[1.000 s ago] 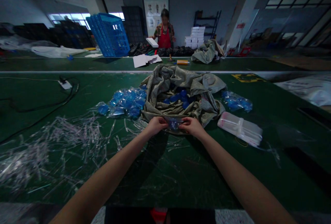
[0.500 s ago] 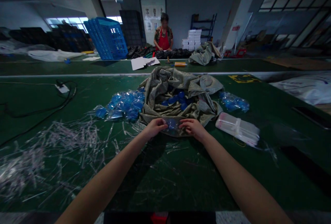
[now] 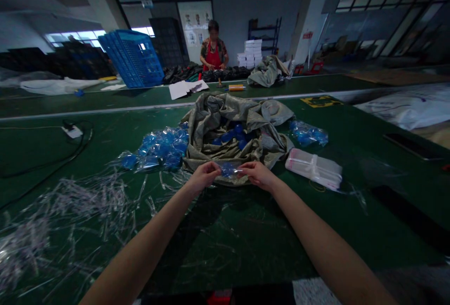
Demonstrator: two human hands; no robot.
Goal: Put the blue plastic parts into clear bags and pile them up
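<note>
Now the left hand (image 3: 203,177) and right hand (image 3: 258,176) pinch a clear bag (image 3: 228,170); blue inside.

Bare forearms (image 3: 151,234) and hands (image 3: 203,177)

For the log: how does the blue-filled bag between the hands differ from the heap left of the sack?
The clear bag is a single one, while the heap of bagged blue items holds many. The bag is held between the left hand and right hand; the heap lies untouched on the green table. Both show blue inside clear plastic.
</note>
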